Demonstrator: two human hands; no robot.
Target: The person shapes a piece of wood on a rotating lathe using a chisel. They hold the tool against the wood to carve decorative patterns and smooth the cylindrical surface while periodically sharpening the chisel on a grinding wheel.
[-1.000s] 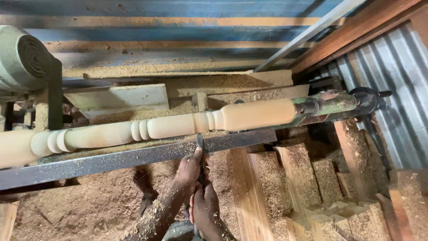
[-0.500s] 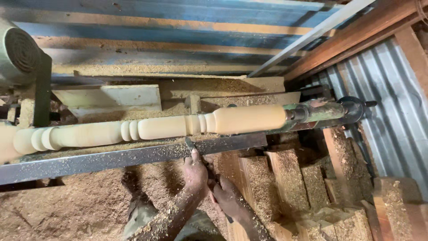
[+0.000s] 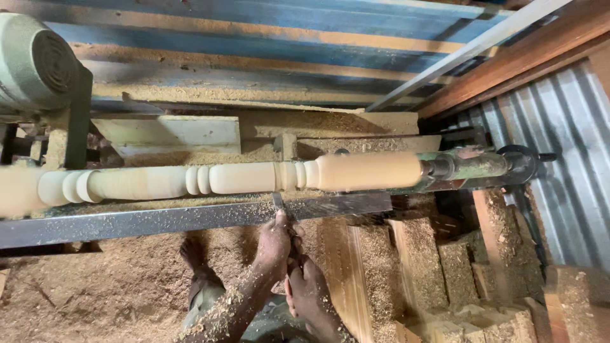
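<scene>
A pale wooden spindle (image 3: 241, 178) with turned beads and grooves spins blurred on a lathe, lying left to right. Below it runs a long steel tool rest (image 3: 159, 219). My left hand (image 3: 274, 244) grips a turning chisel (image 3: 279, 202) near its blade, which lies on the rest and meets the spindle at a groove. My right hand (image 3: 306, 289) holds the chisel's handle lower down, just behind the left hand. Both hands and my forearm are dusted with sawdust.
A green motor (image 3: 35, 63) sits at the left end. The tailstock (image 3: 483, 165) holds the spindle's right end. Sawdust-covered wooden blocks (image 3: 438, 267) pile at lower right. A corrugated metal wall (image 3: 565, 159) stands right. My bare foot (image 3: 194, 254) rests on the sawdust floor.
The view has shifted a little, and both hands with the chisel have stayed at the same groove. Shavings now stream down to the right of my hands.
</scene>
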